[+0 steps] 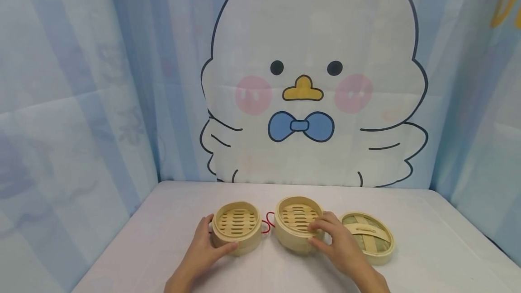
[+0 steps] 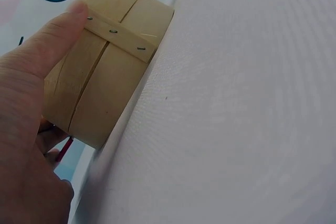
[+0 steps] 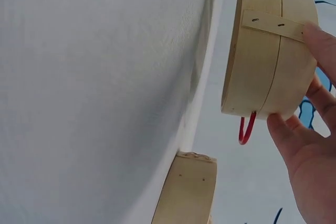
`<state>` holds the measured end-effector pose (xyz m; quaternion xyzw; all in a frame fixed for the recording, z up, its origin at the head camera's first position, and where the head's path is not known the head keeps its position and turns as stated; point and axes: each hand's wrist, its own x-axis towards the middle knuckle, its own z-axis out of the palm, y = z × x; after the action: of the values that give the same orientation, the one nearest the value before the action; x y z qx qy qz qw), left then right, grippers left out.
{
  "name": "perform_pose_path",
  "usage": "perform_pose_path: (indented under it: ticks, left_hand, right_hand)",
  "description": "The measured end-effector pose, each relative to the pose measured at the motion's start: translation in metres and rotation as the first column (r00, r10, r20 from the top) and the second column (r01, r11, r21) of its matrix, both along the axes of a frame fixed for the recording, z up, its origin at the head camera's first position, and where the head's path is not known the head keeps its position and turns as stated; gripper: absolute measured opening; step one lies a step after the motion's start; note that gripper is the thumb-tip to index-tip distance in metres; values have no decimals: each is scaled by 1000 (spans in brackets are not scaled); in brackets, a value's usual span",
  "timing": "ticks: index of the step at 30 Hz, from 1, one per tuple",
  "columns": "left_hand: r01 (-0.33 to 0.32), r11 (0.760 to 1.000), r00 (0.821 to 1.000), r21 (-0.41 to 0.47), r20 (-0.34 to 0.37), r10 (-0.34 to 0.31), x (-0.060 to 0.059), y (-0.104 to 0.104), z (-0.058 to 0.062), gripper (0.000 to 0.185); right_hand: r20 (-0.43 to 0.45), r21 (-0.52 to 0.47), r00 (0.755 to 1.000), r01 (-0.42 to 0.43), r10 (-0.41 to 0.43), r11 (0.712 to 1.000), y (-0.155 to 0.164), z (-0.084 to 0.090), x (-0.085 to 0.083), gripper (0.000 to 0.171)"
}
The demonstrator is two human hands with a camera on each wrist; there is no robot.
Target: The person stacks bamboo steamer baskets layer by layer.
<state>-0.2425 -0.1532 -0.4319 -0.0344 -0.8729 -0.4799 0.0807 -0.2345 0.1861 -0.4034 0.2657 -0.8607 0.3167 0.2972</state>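
Two round bamboo steamer baskets with slatted tops and red cord loops are side by side in the head view. My left hand (image 1: 205, 248) grips the left steamer basket (image 1: 237, 221), its thumb at the front rim and its fingers round the left side. The right steamer basket (image 1: 299, 214) is held by my right hand (image 1: 335, 241) at its right rim. In the right wrist view, a strip of backdrop shows between the base of this steamer basket (image 3: 257, 72) and the table. A woven bamboo lid (image 1: 368, 237) with a strap handle lies to the right, beside the right hand.
A pale cloth covers the table (image 1: 179, 202). Behind it hangs a backdrop (image 1: 301, 157) printed with a white cartoon bird, and blue striped curtains (image 1: 73, 116) close in the sides.
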Motion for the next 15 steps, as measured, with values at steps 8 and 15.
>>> perform_pose_path:
  ticks: [8, 15]
  left_hand:
    - [-9, 1000, 1000, 8, 3, 9, -1, 0, 0, 113]
    - [-7, 1000, 1000, 25, -9, 7, -3, 1, -2, 112]
  right_hand:
    - [-44, -22, 999, -5, 4, 1000, -5, 2, 0, 34]
    - [-29, -33, 1000, -5, 4, 999, -16, 19, -2, 32]
